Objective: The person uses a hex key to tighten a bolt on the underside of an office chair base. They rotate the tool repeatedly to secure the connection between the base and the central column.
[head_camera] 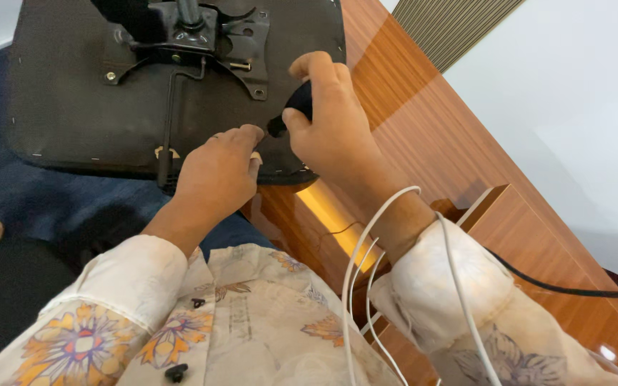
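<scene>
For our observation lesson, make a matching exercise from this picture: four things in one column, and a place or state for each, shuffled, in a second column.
Things:
1. left hand
2. right hand
3. white cable
4. chair seat

Places or states:
A. looped over the right forearm
B. upside down, metal plate showing
C. grips a black handle
D. fingers rest on the seat's edge

Pairs: 1-D, 2-C, 3-A, 4-B

Upturned black fabric chair seat lies w/ its right edge on glossy brown wooden tabletop; black metal bracket on top, carpet floor below-left.
</scene>
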